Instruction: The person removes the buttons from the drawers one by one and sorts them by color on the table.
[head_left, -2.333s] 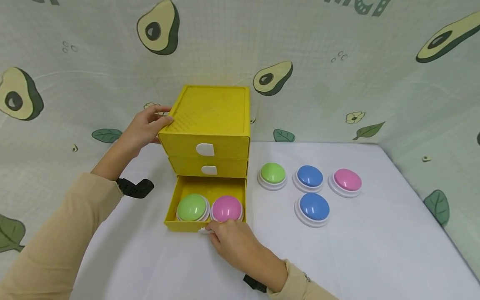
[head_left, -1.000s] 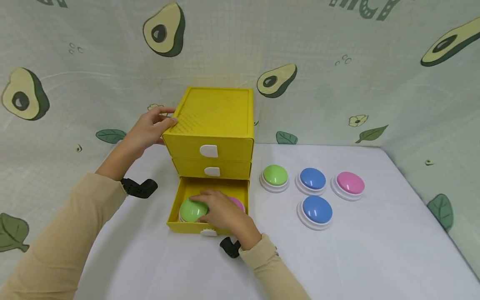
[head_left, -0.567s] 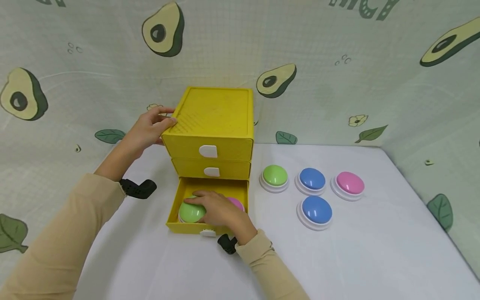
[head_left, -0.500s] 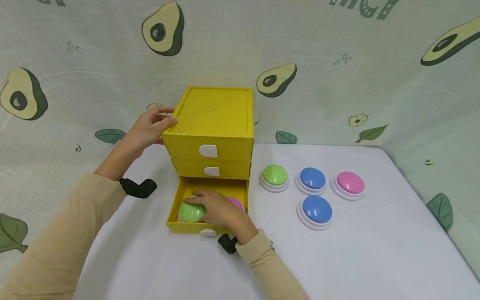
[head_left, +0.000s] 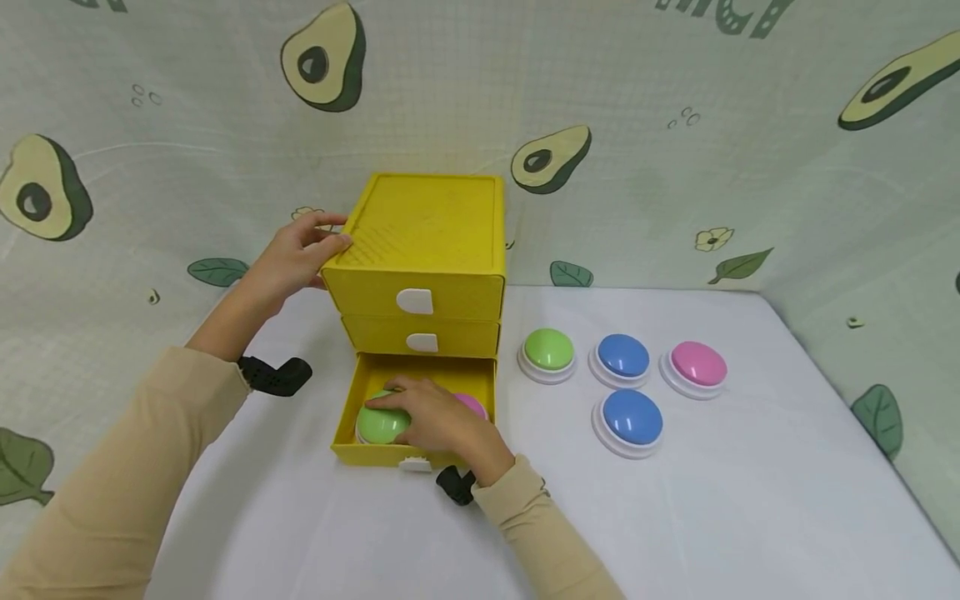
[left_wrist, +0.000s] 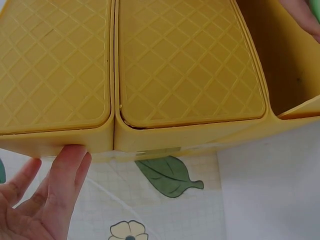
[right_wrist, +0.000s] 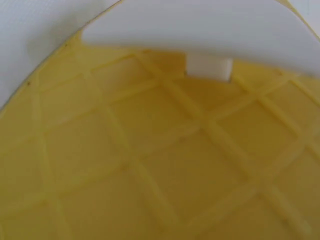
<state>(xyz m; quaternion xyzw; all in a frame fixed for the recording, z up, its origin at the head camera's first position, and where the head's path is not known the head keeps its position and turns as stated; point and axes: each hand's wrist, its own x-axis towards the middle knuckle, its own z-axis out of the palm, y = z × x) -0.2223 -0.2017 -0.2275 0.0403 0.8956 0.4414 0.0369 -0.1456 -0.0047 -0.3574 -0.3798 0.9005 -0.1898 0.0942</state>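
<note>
A yellow drawer cabinet [head_left: 431, 221] stands on the table, its bottom drawer [head_left: 360, 455] pulled out. My left hand [head_left: 292, 254] rests against the cabinet's upper left side. Its fingers look fairly straight in the left wrist view, touching the side wall. My right hand [head_left: 435, 417] is inside the drawer, its fingers and thumb around the dome of a green push button [head_left: 381, 425] with a white base. Behind that hand a pink push button [head_left: 471, 405] is partly hidden. The right wrist view shows only the yellow drawer front [right_wrist: 175, 150] and its white handle [right_wrist: 200, 25], blurred.
Right of the cabinet lie a green button [head_left: 548, 349], a blue button [head_left: 623, 356], a pink button [head_left: 698, 364] and a nearer blue button [head_left: 632, 417] on the white table [head_left: 735, 500]. An avocado-print cloth [head_left: 435, 83] hangs behind.
My right hand has let go of the bottom drawer's handle and moved up into the drawer to the green button. Over the last half second it hardly moves. The left hand stays put.
</note>
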